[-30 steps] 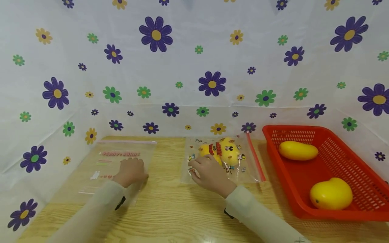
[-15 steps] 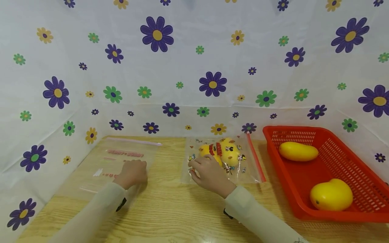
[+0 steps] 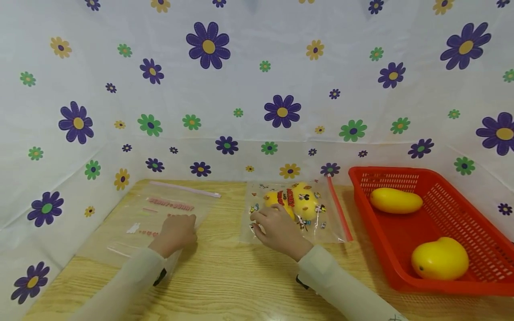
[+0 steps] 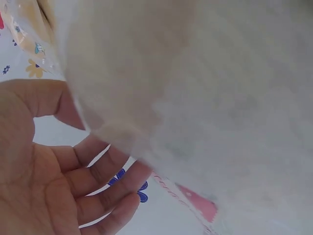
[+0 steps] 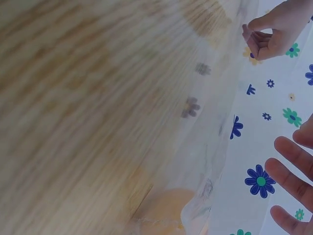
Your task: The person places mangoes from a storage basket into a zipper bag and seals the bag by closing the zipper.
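Note:
Between thumb and fingers, my left hand (image 3: 175, 234) pinches the near right edge of a clear zip bag (image 3: 132, 240) with pink lettering and a lilac zip strip. The left wrist view shows the bag (image 4: 234, 117) filling most of the picture, its edge at the thumb. My right hand (image 3: 279, 232) is at the near left part of a second clear zip bag (image 3: 329, 227), which has cartoon print, a red zip strip and yellow mangoes (image 3: 303, 200) inside. In the right wrist view its fingers (image 5: 288, 181) are spread loosely, holding nothing.
On the right stands a red plastic basket (image 3: 391, 267) with a long yellow mango (image 3: 395, 200) and a rounder mango (image 3: 440, 258) in it. A flower-printed white cloth (image 3: 241, 80) closes off the back and sides of the wooden table (image 3: 229, 281).
My left hand has lifted its wrist slightly and drawn the pink-lettered bag a little to the right, turning it so the zip strip slants. The right hand stays where it was.

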Demonstrator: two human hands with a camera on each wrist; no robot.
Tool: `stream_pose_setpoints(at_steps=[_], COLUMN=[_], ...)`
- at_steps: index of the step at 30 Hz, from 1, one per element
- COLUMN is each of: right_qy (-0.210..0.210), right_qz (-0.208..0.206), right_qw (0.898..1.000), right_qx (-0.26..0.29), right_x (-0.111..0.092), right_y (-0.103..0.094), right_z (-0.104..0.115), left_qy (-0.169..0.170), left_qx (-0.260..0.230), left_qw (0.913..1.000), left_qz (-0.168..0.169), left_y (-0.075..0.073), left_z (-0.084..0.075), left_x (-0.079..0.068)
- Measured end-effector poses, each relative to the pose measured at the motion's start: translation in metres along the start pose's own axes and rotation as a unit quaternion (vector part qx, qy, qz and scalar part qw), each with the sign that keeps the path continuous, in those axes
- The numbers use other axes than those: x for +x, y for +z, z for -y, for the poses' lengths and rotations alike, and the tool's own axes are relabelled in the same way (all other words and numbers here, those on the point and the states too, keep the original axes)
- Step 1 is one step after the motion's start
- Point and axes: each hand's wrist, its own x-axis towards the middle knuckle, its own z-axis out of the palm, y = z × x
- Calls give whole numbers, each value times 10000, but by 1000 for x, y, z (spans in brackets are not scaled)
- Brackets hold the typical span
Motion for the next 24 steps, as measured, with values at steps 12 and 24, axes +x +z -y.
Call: stream_pose_setpoints(at_steps=[12, 24], right_qy=[-80, 46], right_qz=[186, 281], right_qw=[9998, 9995], right_qx=[-92, 148], right_x=[5, 11], right_y=[1, 8], right_z=[-1, -7], left_qy=[508, 1608], left_qx=[-14, 92], left_qw=[9975, 9775], left_qz=[-493, -1360], left_y=[-18, -31], left_z=[-29, -64], left_x=[-16, -36])
